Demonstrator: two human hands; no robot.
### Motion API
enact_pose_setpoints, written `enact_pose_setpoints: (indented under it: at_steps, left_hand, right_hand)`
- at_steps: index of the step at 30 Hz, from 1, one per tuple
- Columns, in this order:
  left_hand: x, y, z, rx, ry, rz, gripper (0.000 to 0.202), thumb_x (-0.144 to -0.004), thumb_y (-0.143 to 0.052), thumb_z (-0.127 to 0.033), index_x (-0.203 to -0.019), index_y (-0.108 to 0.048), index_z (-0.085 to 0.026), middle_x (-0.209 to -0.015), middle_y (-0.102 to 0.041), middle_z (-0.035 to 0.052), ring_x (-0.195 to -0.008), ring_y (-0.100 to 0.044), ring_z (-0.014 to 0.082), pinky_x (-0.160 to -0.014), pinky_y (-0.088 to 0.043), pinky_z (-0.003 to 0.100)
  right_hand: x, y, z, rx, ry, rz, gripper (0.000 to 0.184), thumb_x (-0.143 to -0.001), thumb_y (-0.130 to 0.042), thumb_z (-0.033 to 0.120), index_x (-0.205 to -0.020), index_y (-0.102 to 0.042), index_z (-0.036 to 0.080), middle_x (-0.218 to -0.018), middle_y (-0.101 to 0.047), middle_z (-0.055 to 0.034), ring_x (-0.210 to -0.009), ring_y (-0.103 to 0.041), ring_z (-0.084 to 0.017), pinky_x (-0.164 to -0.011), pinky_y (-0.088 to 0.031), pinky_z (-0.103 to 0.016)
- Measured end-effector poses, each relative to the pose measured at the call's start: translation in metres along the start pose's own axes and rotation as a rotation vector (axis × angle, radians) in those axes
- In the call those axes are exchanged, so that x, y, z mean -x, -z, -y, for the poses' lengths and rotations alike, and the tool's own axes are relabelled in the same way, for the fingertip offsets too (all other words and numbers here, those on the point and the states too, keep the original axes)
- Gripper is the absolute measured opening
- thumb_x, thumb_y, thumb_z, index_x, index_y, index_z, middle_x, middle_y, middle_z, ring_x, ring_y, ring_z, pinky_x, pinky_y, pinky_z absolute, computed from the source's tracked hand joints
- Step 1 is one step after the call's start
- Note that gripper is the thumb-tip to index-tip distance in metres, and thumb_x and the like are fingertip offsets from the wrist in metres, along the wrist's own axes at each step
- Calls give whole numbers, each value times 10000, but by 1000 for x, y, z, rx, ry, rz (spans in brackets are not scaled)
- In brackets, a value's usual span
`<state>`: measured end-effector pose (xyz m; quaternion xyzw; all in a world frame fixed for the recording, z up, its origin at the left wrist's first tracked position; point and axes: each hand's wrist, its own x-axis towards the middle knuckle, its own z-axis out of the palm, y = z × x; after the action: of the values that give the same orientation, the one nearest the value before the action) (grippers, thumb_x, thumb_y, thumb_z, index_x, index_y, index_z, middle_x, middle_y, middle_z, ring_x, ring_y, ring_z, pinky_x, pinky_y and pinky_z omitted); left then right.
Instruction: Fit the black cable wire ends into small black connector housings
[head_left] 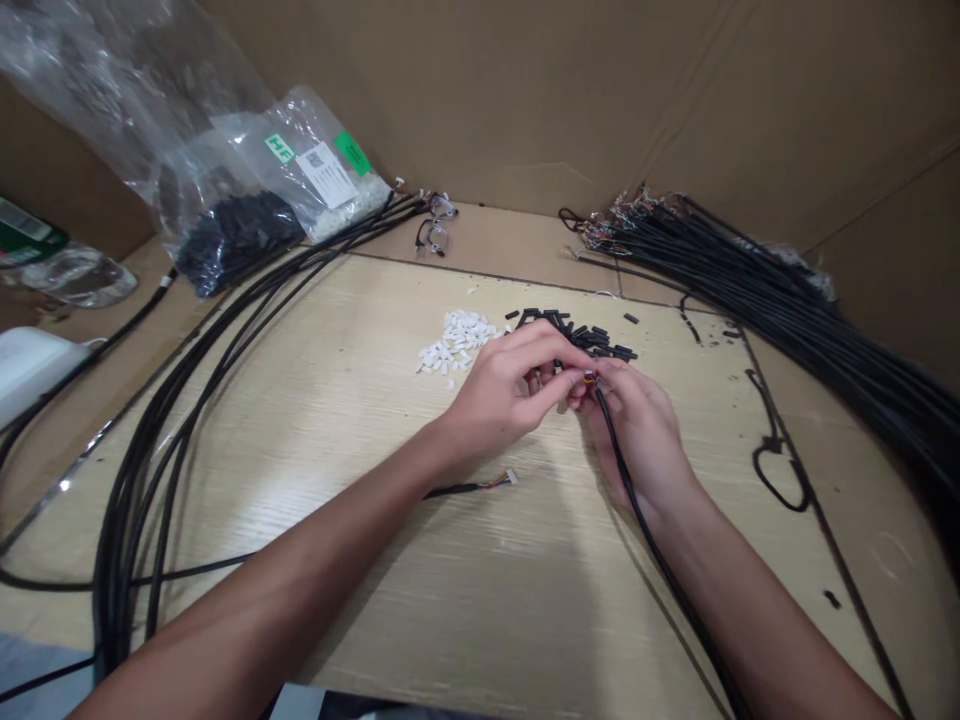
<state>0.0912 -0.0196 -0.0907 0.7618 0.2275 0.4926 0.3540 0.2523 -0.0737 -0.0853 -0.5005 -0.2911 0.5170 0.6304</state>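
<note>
Over the middle of the table, my left hand has its thumb and index finger pinched at a small white connector, mostly covered by the fingertips. Short coloured wires show right beside it. My right hand closes round the end of a black cable, which runs down toward the lower right. Just beyond my fingers lie a pile of white connector housings and a pile of short black sleeves. Below my left wrist rests another cable end with a white connector.
Black cables curve along the left, and a thick bundle with bare wire ends lies at right. Plastic bags of black parts and white parts stand back left, near glasses and a bottle. Cardboard walls enclose the table.
</note>
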Motion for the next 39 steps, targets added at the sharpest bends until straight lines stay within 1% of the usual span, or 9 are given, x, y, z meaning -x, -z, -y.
enact_pose_setpoints:
  at_steps: [2, 4, 7, 11, 15, 19, 25, 35, 39]
  left_hand:
    - [0, -1, -2, 14, -4, 14, 124, -1063, -713, -156, -1057, -833, -187, -1001, -787, 60, -925, -734, 155, -754, -570, 251]
    - [1, -3, -3, 74, 45, 27, 120, -1066, -699, -154, -1057, -816, -180, -988, -799, 57, -904, -746, 148, -790, -594, 257]
    - [2, -7, -1, 235, 210, 24, 94, -1065, -689, -170, -1080, -782, -169, -962, -820, 51, -839, -765, 133, -819, -625, 262]
    - [1, -11, 2, 426, 412, -19, 47, -1023, -731, -181, -1054, -755, -153, -920, -809, 58, -821, -776, 138, -798, -643, 260]
    - [-1, -12, 1, 532, 509, -36, 47, -991, -769, -163, -1026, -742, -147, -859, -774, 44, -749, -740, 122, -740, -639, 247]
    - [-2, -13, -1, 564, 535, -40, 51, -976, -778, -149, -1008, -738, -144, -834, -757, 36, -707, -717, 114, -676, -627, 229]
    - [-2, -14, -2, 560, 537, -42, 50, -963, -784, -140, -992, -743, -147, -818, -748, 29, -690, -706, 108, -645, -622, 215]
    - [-1, -12, 4, 587, 518, -12, 89, -979, -819, -209, -1022, -772, -147, -820, -780, 40, -720, -751, 126, -680, -644, 238]
    - [-1, -12, 4, 570, 506, -13, 77, -985, -813, -200, -1027, -779, -146, -831, -787, 43, -724, -757, 125, -704, -655, 243]
  right_hand:
    - [0, -1, 1, -12, -16, -3, 212, -782, -913, 319, -771, -734, 207, -765, -683, 3, -740, -630, -146, -722, -580, -262]
    - [0, -2, 0, -26, -28, -4, 208, -770, -912, 304, -753, -730, 205, -758, -681, 3, -740, -629, -145, -725, -588, -262]
    - [0, -5, -1, -71, -63, -22, 189, -747, -904, 291, -741, -738, 202, -748, -693, -4, -738, -633, -148, -699, -586, -259]
    - [2, -10, -2, -137, -100, -19, 166, -720, -888, 284, -721, -748, 194, -739, -704, -18, -739, -642, -156, -656, -572, -259]
    - [3, -13, 0, -134, -112, 27, 141, -727, -880, 271, -722, -764, 191, -753, -710, -16, -738, -637, -148, -638, -567, -253]
    - [4, -13, 0, -127, -104, 32, 140, -720, -877, 263, -713, -754, 195, -758, -708, -13, -747, -642, -148, -638, -571, -255]
    - [5, -12, -1, -89, -99, 47, 152, -749, -865, 279, -717, -737, 206, -776, -697, -10, -744, -631, -154, -658, -578, -284]
    - [5, -10, 0, -69, -114, 71, 125, -796, -822, 273, -737, -740, 200, -786, -658, -15, -761, -609, -155, -681, -549, -281]
    - [6, -11, 2, -76, -119, 75, 121, -799, -820, 265, -734, -744, 198, -790, -660, -21, -775, -603, -158, -665, -538, -272]
